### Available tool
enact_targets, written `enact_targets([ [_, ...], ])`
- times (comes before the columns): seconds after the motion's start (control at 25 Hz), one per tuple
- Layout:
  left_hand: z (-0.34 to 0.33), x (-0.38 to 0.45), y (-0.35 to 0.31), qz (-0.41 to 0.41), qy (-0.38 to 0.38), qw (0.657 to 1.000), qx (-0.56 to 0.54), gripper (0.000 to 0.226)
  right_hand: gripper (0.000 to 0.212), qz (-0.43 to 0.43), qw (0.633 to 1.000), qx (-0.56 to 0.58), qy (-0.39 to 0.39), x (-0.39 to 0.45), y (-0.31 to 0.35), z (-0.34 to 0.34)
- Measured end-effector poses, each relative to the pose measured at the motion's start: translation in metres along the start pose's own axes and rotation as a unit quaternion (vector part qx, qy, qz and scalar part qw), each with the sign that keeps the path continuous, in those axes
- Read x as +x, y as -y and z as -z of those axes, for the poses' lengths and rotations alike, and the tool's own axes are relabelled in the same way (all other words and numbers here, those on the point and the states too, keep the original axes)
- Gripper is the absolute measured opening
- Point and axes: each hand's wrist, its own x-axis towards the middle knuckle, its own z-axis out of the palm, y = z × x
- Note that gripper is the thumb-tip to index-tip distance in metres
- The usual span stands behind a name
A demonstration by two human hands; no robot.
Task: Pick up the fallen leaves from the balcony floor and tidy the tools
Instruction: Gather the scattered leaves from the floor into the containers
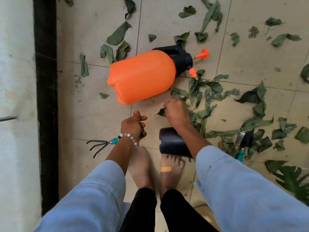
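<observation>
Right hand (pixel 175 113) at centre frame is curled around a leaf (pixel 161 112) on the tiled floor (pixel 100 118), left hand (pixel 133 125) hangs loosely curled, holding nothing I can see. Just above sits the tipped-over orange sprayer (pixel 142 76); more leaves (pixel 217 91) are scattered right, the hand rake (pixel 100 145) lower left, the trowel (pixel 245 141) lower right.

A home balcony, by the look of it. The floor (pixel 103 124) is laid in pale beige tiles with visible grout lines, and a rough whitewashed wall (pixel 16 97) with a dark strip (pixel 46 97) at its foot runs along the left edge. Garden gear lies on the tiles: an orange pressure sprayer (pixel 142 76) on its side, a small hand rake (pixel 98 145), a trowel (pixel 244 141), a black plastic pot (pixel 172 141) and scattered green leaves (pixel 207 92). The person is barefoot.
</observation>
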Motion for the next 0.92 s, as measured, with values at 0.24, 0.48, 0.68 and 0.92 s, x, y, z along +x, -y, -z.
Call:
enact_targets([
  [0.24, -0.028, -0.023, -0.018, 0.043, 0.097, 0.993, -0.060, 0.063, 0.015, -0.013, 0.921, 0.387, 0.040, -0.066, 0.033, 0.039],
  [0.48, -0.037, -0.032, -0.022, 0.033, 0.033, 0.992, -0.115, 0.034, 0.035, 0.032, 0.939, 0.317, 0.129, -0.044, 0.002, 0.075],
  [0.68, -0.024, -0.015, -0.025, 0.062, 0.036, 0.991, -0.114, 0.026, 0.072, 0.031, 0.977, -0.208, 0.023, 0.011, -0.021, 0.047],
  [0.92, -0.014, -0.004, -0.018, 0.025, 0.017, 1.000, 0.010, 0.053, 0.030, 0.139, 0.959, -0.240, -0.054, 0.025, -0.047, 0.028],
])
